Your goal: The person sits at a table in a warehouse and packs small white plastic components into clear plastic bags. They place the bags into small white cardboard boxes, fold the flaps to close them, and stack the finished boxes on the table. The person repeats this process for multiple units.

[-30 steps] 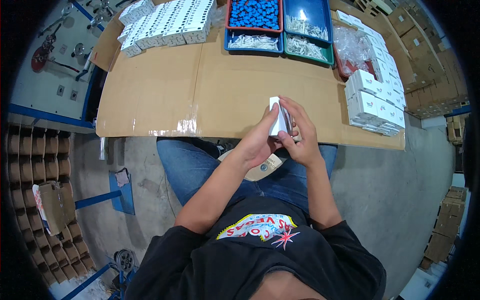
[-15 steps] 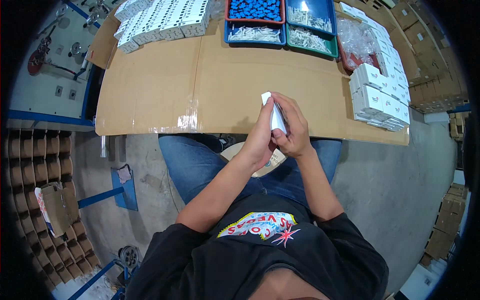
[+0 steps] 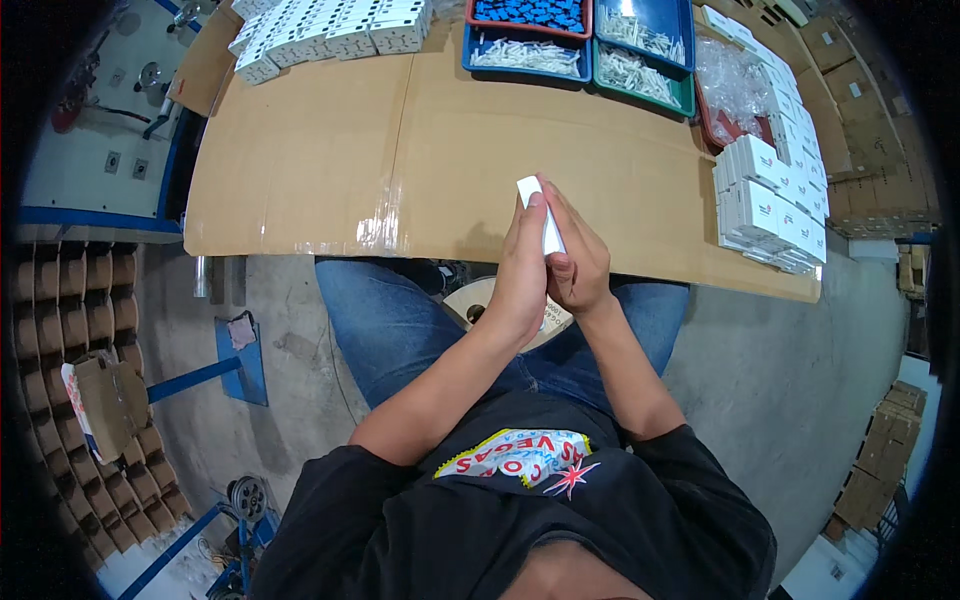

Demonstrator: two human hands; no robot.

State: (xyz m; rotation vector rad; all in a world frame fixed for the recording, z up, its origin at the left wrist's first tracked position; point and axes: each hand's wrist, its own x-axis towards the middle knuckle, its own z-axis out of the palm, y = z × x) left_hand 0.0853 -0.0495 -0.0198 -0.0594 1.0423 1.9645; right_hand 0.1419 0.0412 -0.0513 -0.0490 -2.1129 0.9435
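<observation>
A small white box point(image 3: 552, 237) stands on end between my two palms, above the table's near edge. My left hand point(image 3: 522, 262) is pressed along its left side, with the thumb near the top. From the right, my right hand point(image 3: 583, 255) lies against the other side, its fingers pointing up and away from me. The box's narrow white faces show between the hands; the rest of it is covered by my palms and fingers.
Cardboard covers the table point(image 3: 300, 180). White boxes point(image 3: 335, 28) are lined up at the far left and stacked white boxes point(image 3: 770, 205) at the right. Trays hold blue pieces point(image 3: 528, 14) and white pieces point(image 3: 530, 57). A red bin point(image 3: 712, 120) holds clear plastic bags point(image 3: 728, 80).
My right hand has flattened against the box, its fingers straighter than before. The box now sits more closely between both palms. The whole view has shifted slightly.
</observation>
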